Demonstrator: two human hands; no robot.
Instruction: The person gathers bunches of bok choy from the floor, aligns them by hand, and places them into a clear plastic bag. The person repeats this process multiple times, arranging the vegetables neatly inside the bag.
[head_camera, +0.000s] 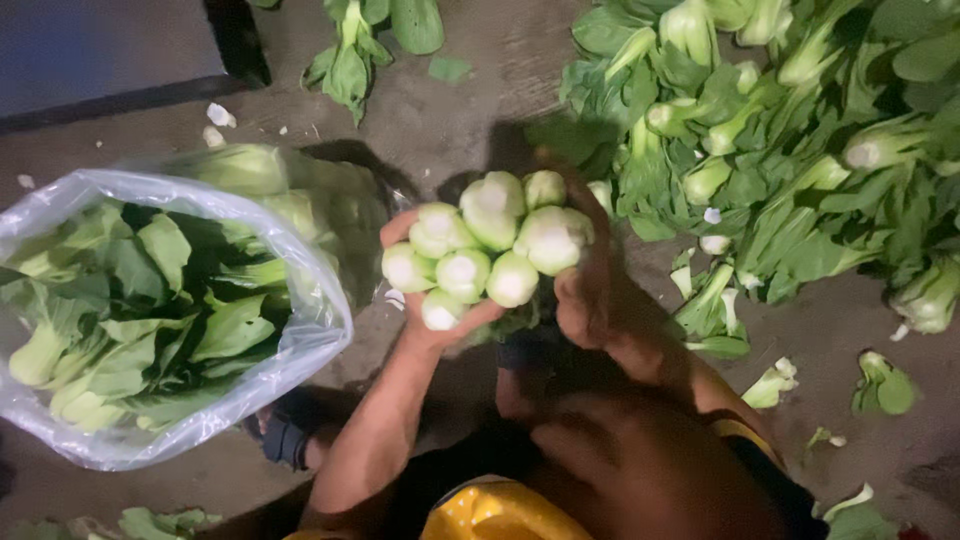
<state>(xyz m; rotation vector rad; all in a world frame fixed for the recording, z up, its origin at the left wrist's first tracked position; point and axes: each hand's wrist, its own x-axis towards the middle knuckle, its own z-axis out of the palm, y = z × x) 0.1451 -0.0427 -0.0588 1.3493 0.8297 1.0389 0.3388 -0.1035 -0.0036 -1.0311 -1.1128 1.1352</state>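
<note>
Rough grey concrete floor (450, 110), kinda dim, with white stem trimmings and stray leaves scattered all over it. Dark slab or mat edge (110, 60) sits top left. Big loose pile of greens (800, 130) takes up the whole right side, and a lone plant (350, 50) lies by itself near the top.

On the left there's a clear plastic bag (310, 340), mouth open and rolled back, already packed with leafy greens standing stems-down-ish, leaves showing.

The bunch (485, 250) is held up in the middle, between bag and pile, above the person's knees. It's about eight or nine bok choy heads pressed together with cut bases facing the camera, pale green to white, round and clean-looking. Leaves hang below, mostly hidden.

Left hand (420, 320) cups the bunch from underneath and the left side, fingers curled round it. Right hand (585, 290) clamps it from the right, thumb on top. Both are closed tight on the bunch. A sandalled foot (285, 430) pokes out next to the bag.
</note>
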